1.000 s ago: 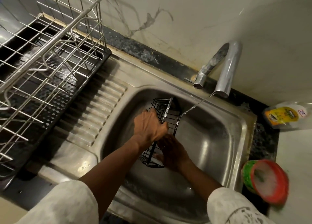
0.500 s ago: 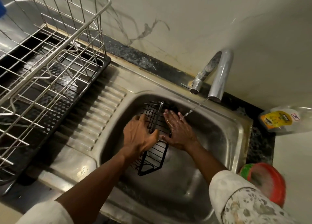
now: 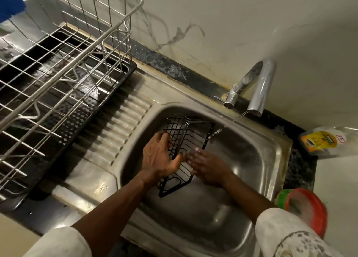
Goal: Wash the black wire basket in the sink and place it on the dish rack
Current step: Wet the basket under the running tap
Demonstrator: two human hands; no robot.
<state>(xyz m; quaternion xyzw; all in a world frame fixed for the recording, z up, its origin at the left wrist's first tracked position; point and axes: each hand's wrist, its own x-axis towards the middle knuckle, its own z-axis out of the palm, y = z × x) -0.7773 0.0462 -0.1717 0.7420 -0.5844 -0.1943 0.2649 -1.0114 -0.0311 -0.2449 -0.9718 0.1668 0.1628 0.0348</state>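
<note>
The black wire basket (image 3: 186, 132) stands tilted inside the steel sink (image 3: 251, 159), below the thin stream from the tap (image 3: 259, 90). My left hand (image 3: 159, 157) grips its left side, fingers curled through the wires and thumb against the middle bar. My right hand (image 3: 207, 165), wet and blurred, lies with straight fingers against the basket's right face. The wire dish rack (image 3: 67, 66) sits on a black tray at the left, beside the ribbed drainboard.
A red and green tub (image 3: 306, 208) with soap stands on the counter right of the sink. A clear bottle with a yellow label (image 3: 325, 142) lies behind it. A blue object (image 3: 9, 2) shows at the top left corner.
My right hand slid down the basket's right face, away from the water stream. My left hand kept its hold on the left side. The basket stayed tilted in the sink.
</note>
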